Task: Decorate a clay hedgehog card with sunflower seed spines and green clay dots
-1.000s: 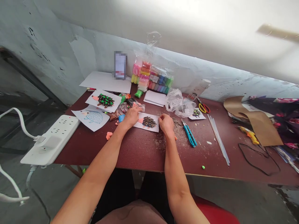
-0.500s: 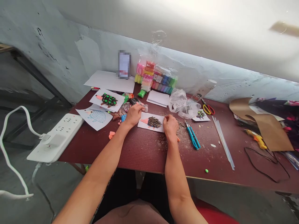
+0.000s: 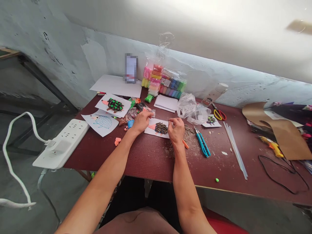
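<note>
Hands: my left hand [image 3: 142,123] and right hand [image 3: 175,129] apart, both at the paper card [image 3: 157,134].
Left hand: fingers by the card's upper left corner; any grip, I cannot tell.
Right hand: fingertips [image 3: 170,120] bunched at the right end of the seed hedgehog [image 3: 161,128]; any grip, I cannot tell.
Card: flat on the dark red tabletop [image 3: 146,164].
Beside: loose seeds [image 3: 189,129], teal utility knife [image 3: 202,144].
Beyond: bagged modelling clay [image 3: 170,85] by the wall [image 3: 102,55].
</note>
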Tool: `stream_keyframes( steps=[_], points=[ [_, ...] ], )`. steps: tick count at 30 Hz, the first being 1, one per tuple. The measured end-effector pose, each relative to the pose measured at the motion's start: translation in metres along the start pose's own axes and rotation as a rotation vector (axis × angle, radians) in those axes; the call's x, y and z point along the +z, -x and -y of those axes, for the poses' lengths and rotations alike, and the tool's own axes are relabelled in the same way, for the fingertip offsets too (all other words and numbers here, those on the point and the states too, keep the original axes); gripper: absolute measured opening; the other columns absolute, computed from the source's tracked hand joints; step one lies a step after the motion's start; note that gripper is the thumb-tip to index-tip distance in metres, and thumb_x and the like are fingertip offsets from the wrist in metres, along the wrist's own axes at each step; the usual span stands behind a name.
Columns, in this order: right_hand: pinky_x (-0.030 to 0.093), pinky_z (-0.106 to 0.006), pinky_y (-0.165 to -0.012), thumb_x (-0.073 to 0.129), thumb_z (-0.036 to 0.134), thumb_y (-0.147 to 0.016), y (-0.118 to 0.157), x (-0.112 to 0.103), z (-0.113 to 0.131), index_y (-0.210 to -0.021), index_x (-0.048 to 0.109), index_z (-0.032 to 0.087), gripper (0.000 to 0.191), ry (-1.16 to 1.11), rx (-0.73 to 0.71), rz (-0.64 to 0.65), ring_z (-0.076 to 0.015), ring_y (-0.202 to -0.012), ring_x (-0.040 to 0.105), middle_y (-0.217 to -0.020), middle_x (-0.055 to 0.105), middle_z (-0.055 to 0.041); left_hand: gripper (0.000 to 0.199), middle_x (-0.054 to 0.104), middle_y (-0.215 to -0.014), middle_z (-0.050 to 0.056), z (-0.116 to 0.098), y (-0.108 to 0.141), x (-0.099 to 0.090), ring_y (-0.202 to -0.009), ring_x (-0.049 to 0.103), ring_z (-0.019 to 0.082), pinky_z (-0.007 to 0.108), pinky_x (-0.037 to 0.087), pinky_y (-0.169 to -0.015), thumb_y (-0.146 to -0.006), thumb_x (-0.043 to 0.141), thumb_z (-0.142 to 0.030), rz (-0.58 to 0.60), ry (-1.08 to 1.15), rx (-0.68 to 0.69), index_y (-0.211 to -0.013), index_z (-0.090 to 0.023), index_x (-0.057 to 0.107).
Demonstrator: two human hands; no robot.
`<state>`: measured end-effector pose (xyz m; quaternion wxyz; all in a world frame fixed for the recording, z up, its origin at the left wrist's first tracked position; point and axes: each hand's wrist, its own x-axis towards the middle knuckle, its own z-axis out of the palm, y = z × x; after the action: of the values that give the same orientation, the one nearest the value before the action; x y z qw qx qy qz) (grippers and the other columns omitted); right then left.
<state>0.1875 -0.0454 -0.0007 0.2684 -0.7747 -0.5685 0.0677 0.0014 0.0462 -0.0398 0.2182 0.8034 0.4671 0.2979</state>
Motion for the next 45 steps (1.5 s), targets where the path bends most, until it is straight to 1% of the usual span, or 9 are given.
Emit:
stream_keyframes(
  steps=[4,8,15,20,29,33,36,39,45],
  points=[
    [0.038,-0.040,-0.109,0.051,0.011,-0.093,0.006,0.008,0.012,-0.110,0.084,0.026,0.039,0.022,-0.244,0.066,-0.0263,-0.126,0.053,-0.133,0.068,-0.0088,0.044,0.081,-0.099,0.009,0.002,0.000,-0.003,-0.097,0.074,0.024,0.034,0.057,-0.094,-0.088,0.047,-0.001,0.076,-0.031,-0.007,-0.110,-0.017,0.082],
    [0.031,-0.046,-0.116,0.054,0.014,-0.093,0.011,0.013,0.021,-0.112,0.084,0.029,0.039,0.101,-0.344,0.153,-0.0293,-0.140,0.043,-0.150,0.061,-0.0080,0.044,0.082,-0.098,0.008,0.005,-0.001,-0.001,-0.095,0.074,0.022,0.032,0.058,-0.092,-0.085,0.049,-0.002,0.097,-0.010,-0.007,-0.110,-0.018,0.082],
    [0.025,-0.054,-0.122,0.053,0.025,-0.101,0.011,0.021,0.030,-0.111,0.084,0.026,0.033,0.190,-0.389,0.214,-0.0322,-0.154,0.032,-0.159,0.054,-0.0109,0.040,0.082,-0.095,0.007,0.008,-0.001,0.004,-0.094,0.074,0.022,0.033,0.058,-0.094,-0.085,0.051,-0.004,0.079,-0.028,-0.001,-0.103,-0.018,0.083],
    [0.025,-0.054,-0.123,0.053,0.024,-0.101,0.010,0.023,0.031,-0.103,0.085,0.024,0.032,0.200,-0.386,0.228,-0.0324,-0.155,0.034,-0.158,0.057,-0.0105,0.043,0.082,-0.104,0.010,0.005,-0.002,0.001,-0.101,0.075,0.024,0.035,0.057,-0.098,-0.087,0.051,-0.002,0.112,-0.036,-0.029,-0.112,-0.017,0.082],
    [0.026,-0.053,-0.123,0.056,0.026,-0.101,0.010,0.021,0.033,-0.106,0.085,0.026,0.029,0.186,-0.381,0.214,-0.0309,-0.155,0.034,-0.162,0.053,-0.0096,0.044,0.083,-0.105,0.009,0.006,-0.003,0.001,-0.101,0.075,0.023,0.033,0.057,-0.097,-0.086,0.052,0.000,0.120,-0.016,-0.044,-0.112,-0.018,0.082],
    [0.027,-0.053,-0.123,0.056,0.025,-0.101,0.010,0.026,0.032,-0.098,0.086,0.026,0.029,0.164,-0.405,0.233,-0.0315,-0.154,0.036,-0.158,0.058,-0.0084,0.044,0.083,-0.105,0.009,0.005,-0.003,0.000,-0.101,0.075,0.024,0.034,0.057,-0.097,-0.086,0.051,0.001,0.122,-0.021,-0.054,-0.111,-0.018,0.082],
    [0.029,-0.054,-0.122,0.058,0.019,-0.095,0.007,0.029,0.024,-0.102,0.086,0.027,0.030,0.088,-0.407,0.183,-0.0320,-0.153,0.037,-0.155,0.060,-0.0080,0.043,0.083,-0.103,0.009,0.004,-0.003,-0.001,-0.099,0.075,0.024,0.034,0.058,-0.095,-0.087,0.051,0.001,0.123,-0.027,-0.040,-0.109,-0.017,0.083],
    [0.032,-0.053,-0.122,0.055,0.009,-0.087,0.002,0.029,0.009,-0.114,0.084,0.028,0.044,-0.012,-0.352,0.030,-0.0304,-0.149,0.042,-0.154,0.060,-0.0086,0.045,0.083,-0.105,0.010,0.003,-0.002,-0.001,-0.101,0.075,0.024,0.033,0.057,-0.096,-0.087,0.050,0.001,0.119,-0.037,-0.044,-0.112,-0.017,0.082],
    [0.041,-0.050,-0.114,0.045,0.003,-0.080,-0.005,0.025,-0.019,-0.096,0.083,0.024,0.046,-0.153,-0.185,-0.234,-0.0277,-0.126,0.058,-0.127,0.072,-0.0100,0.048,0.083,-0.107,0.009,0.002,-0.002,0.001,-0.103,0.076,0.024,0.034,0.057,-0.097,-0.085,0.051,0.004,0.108,-0.037,-0.061,-0.114,-0.018,0.083]
  ],
)
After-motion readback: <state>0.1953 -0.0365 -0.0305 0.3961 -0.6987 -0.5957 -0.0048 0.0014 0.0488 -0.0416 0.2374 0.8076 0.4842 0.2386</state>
